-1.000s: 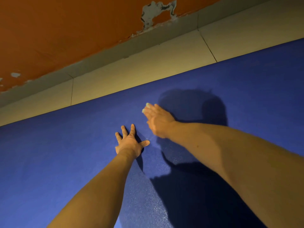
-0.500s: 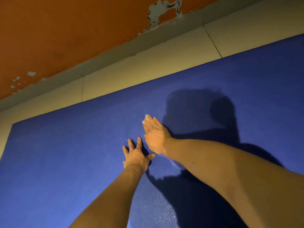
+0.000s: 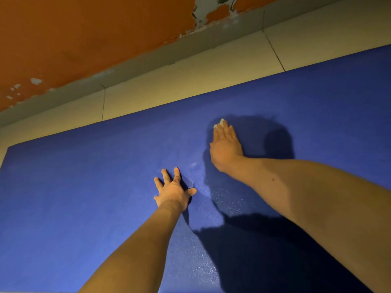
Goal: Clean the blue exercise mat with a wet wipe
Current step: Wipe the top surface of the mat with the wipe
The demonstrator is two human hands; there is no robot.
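- Since half a second ago the right hand (image 3: 226, 149) has slid away from the left hand (image 3: 174, 191), farther up the mat (image 3: 84, 197) toward its far edge; the two were nearly touching and now lie apart.
- Mat: blue, spread flat on the floor (image 3: 190, 85), filling most of the view.
- Wipe (image 3: 220, 123): only small white bits show past the right fingertips; the rest is hidden under that hand, against the mat.
- Right fingers (image 3: 227, 134) are straight and together, pressing flat on the wipe.
- Left fingers (image 3: 166, 175) are splayed apart, palm down on bare mat, nearer the person.
- A damp sheen (image 3: 224, 201) glints on the mat between and below the hands; a dark shadow (image 3: 264, 250) covers the lower right.
- Far edge runs just beyond the right hand, rising to the right; the far left corner (image 3: 8, 148) shows, with open mat to the left and right of both hands.
- Beyond the edge lie pale floor tiles, then a grey skirting (image 3: 148, 60) and an orange wall (image 3: 84, 28) with peeled paint.
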